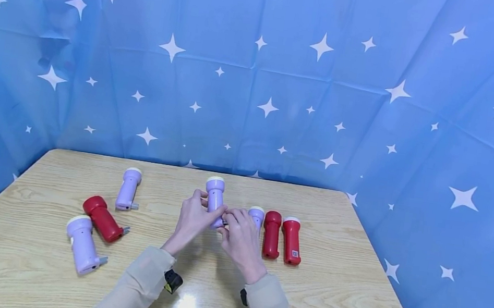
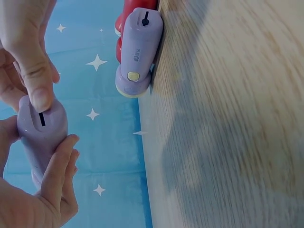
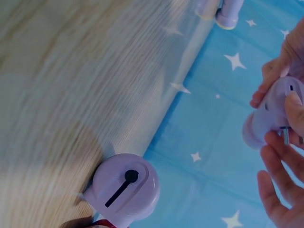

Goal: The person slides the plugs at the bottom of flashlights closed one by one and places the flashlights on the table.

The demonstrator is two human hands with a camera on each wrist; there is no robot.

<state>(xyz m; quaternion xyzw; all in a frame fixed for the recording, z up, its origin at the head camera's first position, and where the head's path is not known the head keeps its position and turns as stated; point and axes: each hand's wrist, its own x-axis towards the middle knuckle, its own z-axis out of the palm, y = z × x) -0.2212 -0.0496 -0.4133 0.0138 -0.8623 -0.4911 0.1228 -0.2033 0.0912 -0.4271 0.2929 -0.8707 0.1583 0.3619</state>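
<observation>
At twelve o'clock from the wearer, above the worktop, a lilac flashlight is gripped round its body by the left hand's curled fingers; its plug end is pinched by the right hand. Light, stiff, slightly slippery plastic is suggested; the waist is best gripped, the prong handled gently.

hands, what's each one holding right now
Left hand: gripping the lilac cylindrical plastic flashlight with a white rim.
Right hand: pinching that flashlight's lower end, near its silver metal prong.
</observation>
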